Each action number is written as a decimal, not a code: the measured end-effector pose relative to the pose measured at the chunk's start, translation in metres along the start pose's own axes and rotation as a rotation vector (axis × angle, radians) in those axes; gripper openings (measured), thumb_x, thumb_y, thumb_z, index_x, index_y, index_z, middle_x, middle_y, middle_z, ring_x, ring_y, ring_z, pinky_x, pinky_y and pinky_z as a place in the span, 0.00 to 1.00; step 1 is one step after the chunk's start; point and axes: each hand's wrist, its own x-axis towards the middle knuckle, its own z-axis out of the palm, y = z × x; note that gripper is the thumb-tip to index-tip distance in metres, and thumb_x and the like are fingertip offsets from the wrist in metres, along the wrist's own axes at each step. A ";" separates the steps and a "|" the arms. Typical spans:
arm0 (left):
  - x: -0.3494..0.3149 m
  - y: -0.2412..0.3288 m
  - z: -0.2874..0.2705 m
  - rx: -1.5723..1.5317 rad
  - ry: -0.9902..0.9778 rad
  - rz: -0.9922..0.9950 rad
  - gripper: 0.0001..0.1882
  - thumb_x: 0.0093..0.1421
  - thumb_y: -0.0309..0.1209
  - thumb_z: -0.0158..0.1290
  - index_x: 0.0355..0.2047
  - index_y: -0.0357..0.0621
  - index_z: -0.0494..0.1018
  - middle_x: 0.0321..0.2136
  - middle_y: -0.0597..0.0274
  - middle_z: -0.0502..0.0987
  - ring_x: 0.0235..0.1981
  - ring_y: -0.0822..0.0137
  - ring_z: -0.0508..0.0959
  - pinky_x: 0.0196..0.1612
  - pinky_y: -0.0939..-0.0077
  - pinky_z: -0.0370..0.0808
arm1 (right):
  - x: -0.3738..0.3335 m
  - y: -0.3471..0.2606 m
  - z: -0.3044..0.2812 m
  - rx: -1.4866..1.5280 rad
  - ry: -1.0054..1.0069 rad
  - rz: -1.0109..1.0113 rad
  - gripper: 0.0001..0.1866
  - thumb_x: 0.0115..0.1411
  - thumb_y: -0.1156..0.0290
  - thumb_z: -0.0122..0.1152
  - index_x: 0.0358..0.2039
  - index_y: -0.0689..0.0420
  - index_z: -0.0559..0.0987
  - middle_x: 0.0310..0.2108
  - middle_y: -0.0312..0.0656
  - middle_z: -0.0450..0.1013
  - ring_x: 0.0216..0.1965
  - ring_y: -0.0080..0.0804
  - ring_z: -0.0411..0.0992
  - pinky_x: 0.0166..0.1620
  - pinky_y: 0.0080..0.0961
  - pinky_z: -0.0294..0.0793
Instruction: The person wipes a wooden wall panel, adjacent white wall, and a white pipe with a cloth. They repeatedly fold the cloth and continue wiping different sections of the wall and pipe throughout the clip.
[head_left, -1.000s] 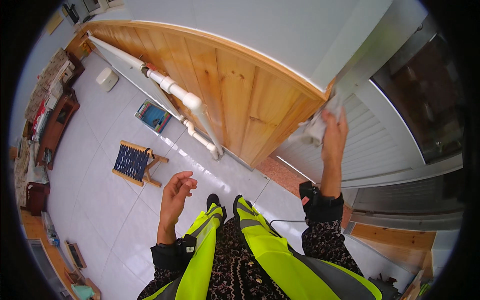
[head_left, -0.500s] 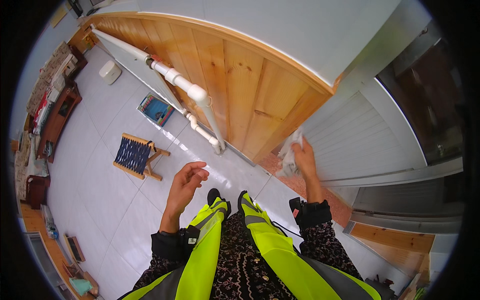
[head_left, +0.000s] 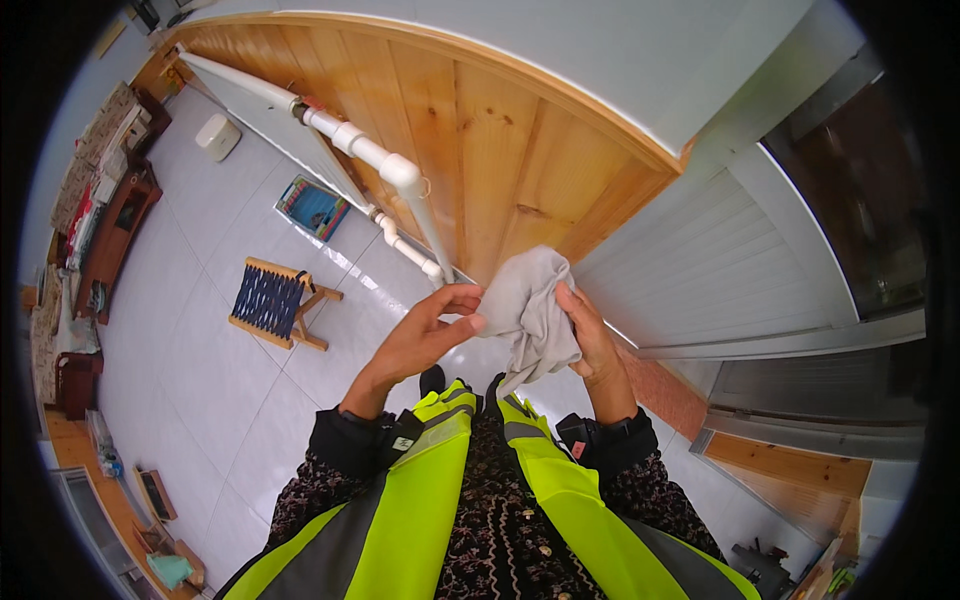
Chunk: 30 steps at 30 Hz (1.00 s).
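A crumpled light grey cloth (head_left: 535, 315) hangs in front of me at about waist height. My right hand (head_left: 592, 335) grips its right side, thumb on the near face. At the cloth's left edge is my left hand (head_left: 430, 330), with bent fingers and the thumb tip against the fabric. The fingertips there are partly covered by the cloth. Both wrists carry dark bands over patterned sleeves.
Wood panelling (head_left: 480, 150) and white pipes (head_left: 400, 175) run along the wall ahead. A folding stool (head_left: 268, 300) with a dark woven seat stands left, near a blue picture-covered box (head_left: 313, 208). To the right is a grey-white door (head_left: 720, 260).
My right hand has brought the cloth from beside the door frame to the middle. My left hand has moved right and forward to meet the cloth's edge.
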 end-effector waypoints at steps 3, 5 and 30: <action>0.001 -0.003 0.005 0.012 0.050 0.025 0.12 0.57 0.32 0.53 0.38 0.39 0.68 0.30 0.69 0.71 0.31 0.78 0.68 0.35 0.85 0.66 | 0.002 0.005 0.009 -0.069 0.020 0.022 0.22 0.63 0.63 0.45 0.53 0.63 0.62 0.45 0.40 0.67 0.44 0.26 0.68 0.46 0.23 0.69; -0.002 -0.003 0.000 -0.025 0.113 0.056 0.11 0.56 0.31 0.54 0.37 0.39 0.69 0.28 0.70 0.71 0.29 0.79 0.68 0.34 0.87 0.66 | 0.002 0.007 0.010 -0.172 0.052 0.015 0.22 0.63 0.62 0.45 0.52 0.63 0.63 0.45 0.39 0.67 0.44 0.25 0.67 0.46 0.22 0.68; -0.021 -0.015 -0.024 0.063 0.155 -0.038 0.09 0.57 0.29 0.52 0.36 0.39 0.70 0.27 0.71 0.69 0.30 0.81 0.66 0.32 0.87 0.64 | -0.034 -0.002 -0.032 -0.359 0.156 -0.021 0.25 0.50 0.74 0.57 0.50 0.62 0.66 0.44 0.41 0.70 0.45 0.28 0.67 0.48 0.24 0.67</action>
